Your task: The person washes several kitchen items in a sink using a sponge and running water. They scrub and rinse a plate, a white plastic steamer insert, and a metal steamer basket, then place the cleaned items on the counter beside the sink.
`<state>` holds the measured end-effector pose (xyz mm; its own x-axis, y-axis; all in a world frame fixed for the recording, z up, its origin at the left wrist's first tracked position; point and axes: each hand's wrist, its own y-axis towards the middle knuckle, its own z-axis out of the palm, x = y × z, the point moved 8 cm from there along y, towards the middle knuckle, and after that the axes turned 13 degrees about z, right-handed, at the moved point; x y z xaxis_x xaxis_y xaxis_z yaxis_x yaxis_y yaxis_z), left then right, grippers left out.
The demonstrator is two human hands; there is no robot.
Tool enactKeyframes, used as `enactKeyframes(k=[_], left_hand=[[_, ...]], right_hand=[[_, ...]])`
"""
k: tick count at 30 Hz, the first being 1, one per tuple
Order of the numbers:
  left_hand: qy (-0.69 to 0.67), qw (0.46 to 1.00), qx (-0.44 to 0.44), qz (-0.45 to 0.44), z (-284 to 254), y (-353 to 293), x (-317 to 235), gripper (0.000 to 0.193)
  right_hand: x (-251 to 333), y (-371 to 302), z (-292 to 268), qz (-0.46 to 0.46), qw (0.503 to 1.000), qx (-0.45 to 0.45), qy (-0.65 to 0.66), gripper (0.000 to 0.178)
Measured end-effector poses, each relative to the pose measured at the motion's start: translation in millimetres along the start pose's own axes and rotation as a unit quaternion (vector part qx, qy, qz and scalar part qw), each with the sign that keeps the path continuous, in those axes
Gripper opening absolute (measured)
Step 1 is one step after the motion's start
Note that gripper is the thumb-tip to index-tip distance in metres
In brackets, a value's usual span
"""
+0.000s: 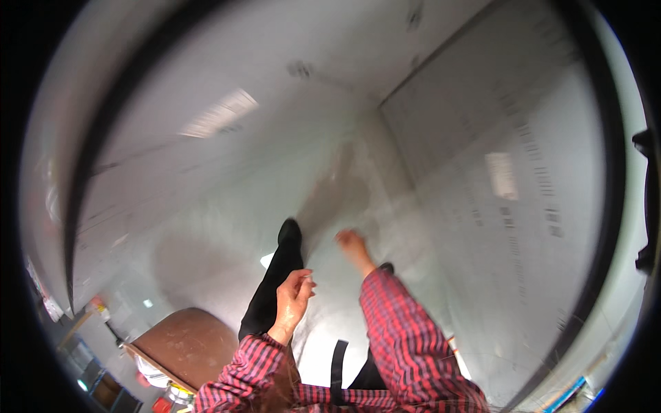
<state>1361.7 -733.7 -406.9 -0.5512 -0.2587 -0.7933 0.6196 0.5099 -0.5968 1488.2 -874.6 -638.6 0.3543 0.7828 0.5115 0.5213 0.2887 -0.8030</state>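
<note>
My left hand (294, 301) hangs in front of my body with its fingers curled toward the thumb. A small pale spot shows at the fingertips, but I cannot make out what it is. Ahead and to the right, my right hand (354, 248) is smeared by motion, so its fingers cannot be read. Neither hand touches the surfaces around it. Both arms wear red-and-black checked sleeves (406, 330). Below them, my left leg (265, 303) in black trousers reaches forward to a black shoe (289, 233).
A brown chair seat (182, 347) is at the lower left, beside coloured items and shelving (103, 385). Pale grey floor (351, 206) runs ahead. A tall grey panel (509, 193) with rows of slots or markings and a pale label rises on the right. Much is blurred.
</note>
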Motion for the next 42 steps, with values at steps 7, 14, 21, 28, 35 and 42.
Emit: enactKeyframes(k=[7,14,21,28,35,42], left_hand=[[0.095,0.99,-0.016,0.106,-14.8,-57.5,31.6,0.034],[0.005,0.994,0.038,0.104,-20.9,-150.1,-88.8,0.014],[0.103,0.936,0.082,0.328,-64.7,-161.2,-291.1,0.011],[0.176,0.872,0.046,0.455,-176.9,-192.1,-426.7,0.017],[0.089,0.893,-0.073,0.436,-294.8,-185.3,-462.3,0.03],[0.039,0.917,-0.249,0.31,-402.9,-158.2,-422.4,0.01]], right_hand=[[81.7,-221.2,21.6,-0.003,0.976,0.217,0.026,0.016],[176.2,-369.1,-45.4,-0.162,0.961,0.206,-0.087,0.021],[312.9,-424.2,-107.2,-0.162,0.962,0.213,0.057,0.022],[457.3,-487.7,-94.2,-0.177,0.946,0.253,0.1,0.016],[588.8,-457.6,-138.6,-0.235,0.955,0.131,0.124,0.013],[731.3,-360.2,-224.1,-0.346,0.935,-0.062,0.04,0.014]])
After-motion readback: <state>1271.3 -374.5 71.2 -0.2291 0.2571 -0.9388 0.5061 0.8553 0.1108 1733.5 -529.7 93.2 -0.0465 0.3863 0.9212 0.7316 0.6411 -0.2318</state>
